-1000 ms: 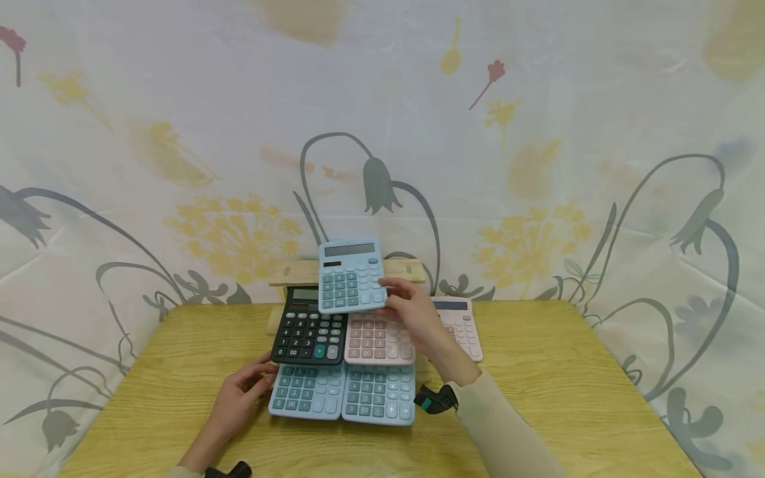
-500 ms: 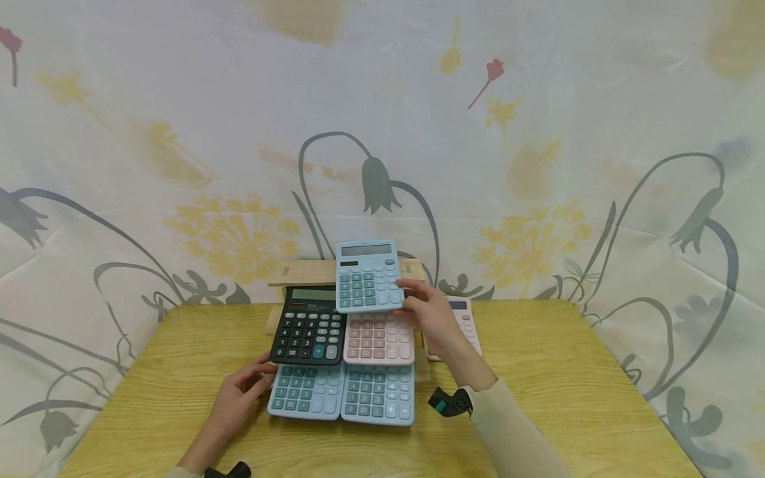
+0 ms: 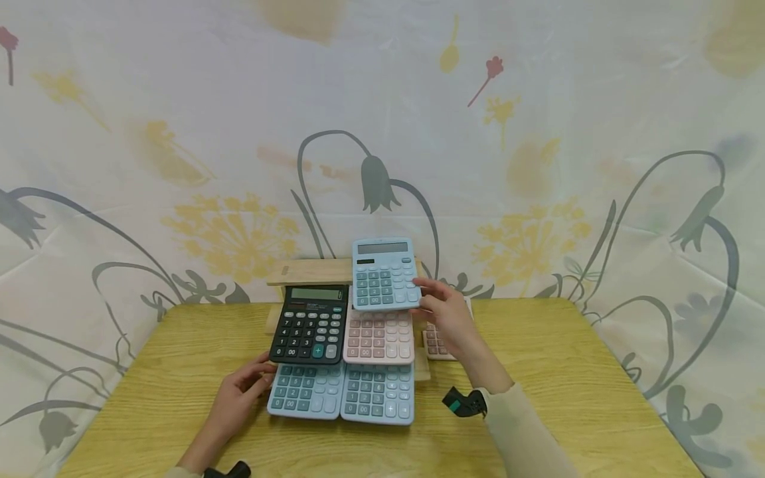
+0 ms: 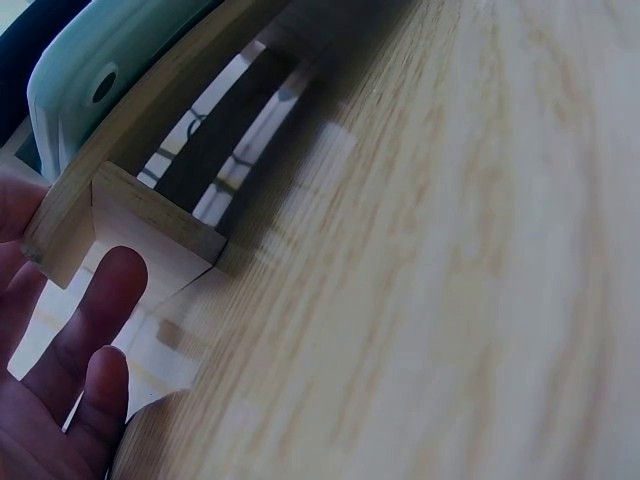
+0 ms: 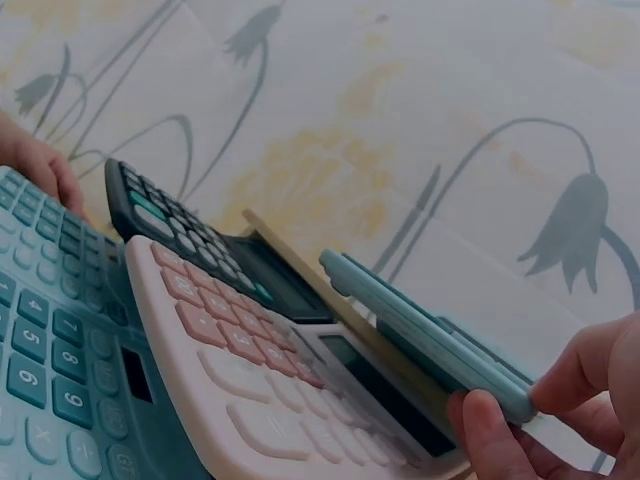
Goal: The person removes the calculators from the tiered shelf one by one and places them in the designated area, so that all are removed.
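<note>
My right hand (image 3: 447,320) pinches a light blue calculator (image 3: 382,277) by its lower right edge. In the right wrist view that calculator (image 5: 430,335) is seen edge-on between thumb and fingers, at the top row of a wooden stand (image 3: 313,271). Below it, a black calculator (image 3: 306,332) and a pink calculator (image 3: 379,342) lean side by side on the middle row. Two more light blue calculators, left (image 3: 307,395) and right (image 3: 378,398), fill the bottom row. My left hand (image 3: 238,397) holds the stand's lower left end; in the left wrist view its lower fingers (image 4: 110,285) hang loosely beside the wood.
Another pink calculator (image 3: 439,342) lies on the table right of the stand, partly hidden by my right hand. The wood-grain table (image 3: 550,378) extends to both sides. Behind it hangs a floral cloth (image 3: 538,166).
My right hand has slid the light blue calculator to the right along the top row, from above the black calculator to above the pink one. The left hand has stayed put.
</note>
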The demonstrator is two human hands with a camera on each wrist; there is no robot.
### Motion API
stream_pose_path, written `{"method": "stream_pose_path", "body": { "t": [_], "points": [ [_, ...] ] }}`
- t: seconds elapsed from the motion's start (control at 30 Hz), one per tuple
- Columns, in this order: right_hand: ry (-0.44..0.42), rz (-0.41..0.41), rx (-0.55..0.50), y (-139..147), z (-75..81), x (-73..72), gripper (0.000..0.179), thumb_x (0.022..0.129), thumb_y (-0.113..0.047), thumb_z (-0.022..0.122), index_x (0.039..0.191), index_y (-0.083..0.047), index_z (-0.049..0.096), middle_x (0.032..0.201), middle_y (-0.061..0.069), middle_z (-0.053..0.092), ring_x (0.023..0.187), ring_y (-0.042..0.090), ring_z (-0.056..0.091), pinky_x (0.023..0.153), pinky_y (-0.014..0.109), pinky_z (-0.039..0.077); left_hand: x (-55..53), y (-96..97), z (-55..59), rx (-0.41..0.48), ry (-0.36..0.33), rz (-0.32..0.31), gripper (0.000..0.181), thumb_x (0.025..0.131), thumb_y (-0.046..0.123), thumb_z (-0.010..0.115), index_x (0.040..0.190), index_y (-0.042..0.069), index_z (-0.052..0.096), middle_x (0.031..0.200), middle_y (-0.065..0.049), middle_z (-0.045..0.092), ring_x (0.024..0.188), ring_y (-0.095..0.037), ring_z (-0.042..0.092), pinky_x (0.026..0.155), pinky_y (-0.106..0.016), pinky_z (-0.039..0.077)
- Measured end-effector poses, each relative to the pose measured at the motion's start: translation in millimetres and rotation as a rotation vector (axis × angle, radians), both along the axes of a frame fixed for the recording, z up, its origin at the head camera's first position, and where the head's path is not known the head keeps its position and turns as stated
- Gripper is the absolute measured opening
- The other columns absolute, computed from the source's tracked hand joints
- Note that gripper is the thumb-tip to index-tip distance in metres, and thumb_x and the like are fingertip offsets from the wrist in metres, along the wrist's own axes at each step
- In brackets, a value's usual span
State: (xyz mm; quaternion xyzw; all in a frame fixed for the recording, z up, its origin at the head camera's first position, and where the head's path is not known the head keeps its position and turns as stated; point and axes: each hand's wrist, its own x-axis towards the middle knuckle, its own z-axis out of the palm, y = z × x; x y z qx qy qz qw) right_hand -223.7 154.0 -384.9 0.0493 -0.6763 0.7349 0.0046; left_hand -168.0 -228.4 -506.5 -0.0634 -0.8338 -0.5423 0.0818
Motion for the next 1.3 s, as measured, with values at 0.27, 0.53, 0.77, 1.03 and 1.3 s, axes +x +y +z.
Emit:
{"method": "stream_pose_path", "body": {
  "t": [0.27, 0.53, 0.77, 1.03, 1.3],
  "points": [
    [-0.010, -0.016, -0.019, 15, -4.3, -2.1, 0.037, 0.099, 0.004, 0.045, 0.136, 0.007, 0.051, 0.121, 0.017, 0.053, 0.093, 0.016, 0.062, 0.086, 0.029, 0.053, 1.0, 0.7, 2.2, 0.000, 0.011, -0.005, 0.015, 0.098, 0.007, 0.062, 0.109, 0.004, 0.072, 0.143, -0.020, 0.053, 0.101, -0.005, 0.060, 0.076, -0.024, 0.050],
    [0.000, -0.041, -0.028, 29, -1.7, 1.8, 0.040, 0.097, 0.006, 0.045, 0.136, 0.010, 0.048, 0.112, 0.012, 0.057, 0.091, 0.014, 0.064, 0.083, 0.025, 0.054, 0.7, 0.5, 1.9, 0.023, 0.003, -0.007, 0.015, 0.097, 0.005, 0.062, 0.108, 0.003, 0.071, 0.143, -0.019, 0.053, 0.099, -0.006, 0.060, 0.076, -0.023, 0.050],
    [-0.011, -0.063, -0.035, 44, -0.2, 4.7, 0.039, 0.101, 0.003, 0.042, 0.139, 0.010, 0.046, 0.116, 0.013, 0.052, 0.090, 0.012, 0.064, 0.084, 0.024, 0.053, 0.9, 0.3, 1.8, 0.024, -0.002, -0.008, 0.015, 0.097, 0.007, 0.063, 0.109, 0.004, 0.072, 0.143, -0.018, 0.053, 0.104, -0.001, 0.058, 0.078, -0.023, 0.049],
    [-0.011, -0.091, -0.015, 62, -1.5, 7.4, 0.041, 0.099, 0.004, 0.042, 0.140, 0.010, 0.044, 0.121, 0.018, 0.052, 0.092, 0.010, 0.065, 0.084, 0.024, 0.053, 0.0, -0.1, -0.1, 0.028, -0.002, -0.011, 0.015, 0.097, 0.006, 0.063, 0.109, 0.004, 0.072, 0.143, -0.019, 0.053, 0.108, 0.004, 0.055, 0.080, -0.022, 0.050],
    [0.002, -0.123, -0.020, 72, -5.1, 9.0, 0.043, 0.097, 0.005, 0.042, 0.139, 0.010, 0.044, 0.120, 0.015, 0.049, 0.089, 0.011, 0.065, 0.081, 0.023, 0.054, -0.2, -0.1, -0.6, 0.042, -0.005, -0.017, 0.015, 0.097, 0.006, 0.062, 0.110, 0.003, 0.071, 0.144, -0.020, 0.051, 0.106, 0.003, 0.057, 0.078, -0.023, 0.052]
  ]
}}
